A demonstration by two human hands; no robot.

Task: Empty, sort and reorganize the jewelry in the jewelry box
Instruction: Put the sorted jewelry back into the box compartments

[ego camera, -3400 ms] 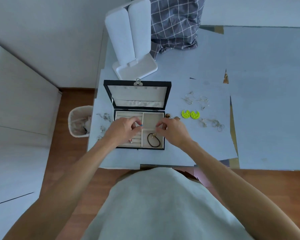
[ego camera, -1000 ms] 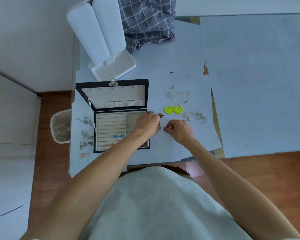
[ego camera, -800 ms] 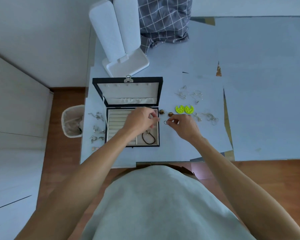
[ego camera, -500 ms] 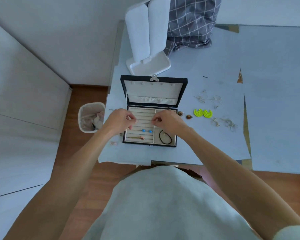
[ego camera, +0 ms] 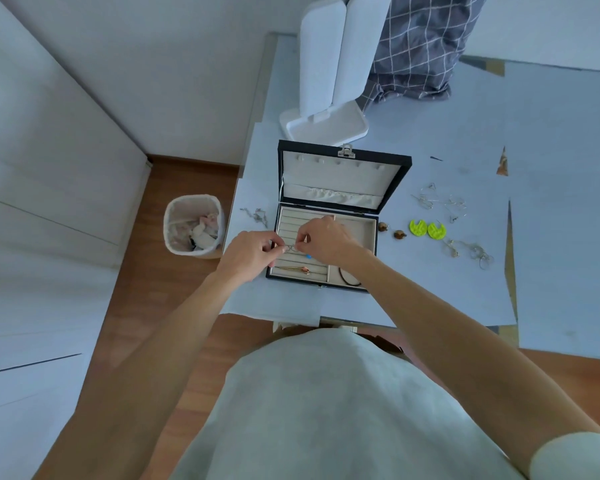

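Note:
The black jewelry box [ego camera: 340,157] stands open on the table, its lid upright. My left hand [ego camera: 248,254] and my right hand [ego camera: 326,239] meet over the ring rows at the box's left side. Both pinch a small silver wire earring [ego camera: 290,248] between their fingertips. A blue stud [ego camera: 308,256] peeks out under my right hand. A rose-gold piece [ego camera: 297,269] lies in the front row, and a dark cord bracelet [ego camera: 347,278] lies in the right compartment. Two yellow-green earrings [ego camera: 426,229] and two brown beads [ego camera: 391,230] lie right of the box.
Silver earrings [ego camera: 440,202] and a chain tangle [ego camera: 471,252] lie on the table to the right. More silver pieces [ego camera: 257,214] lie left of the box. A white stand [ego camera: 329,74] and checked cloth [ego camera: 416,50] are behind. A waste bin [ego camera: 194,225] stands on the floor.
My right hand picked up a small ring-shaped piece from the table right of the box and carried it over the ring rows. Both hands now pinch the silver piece together.

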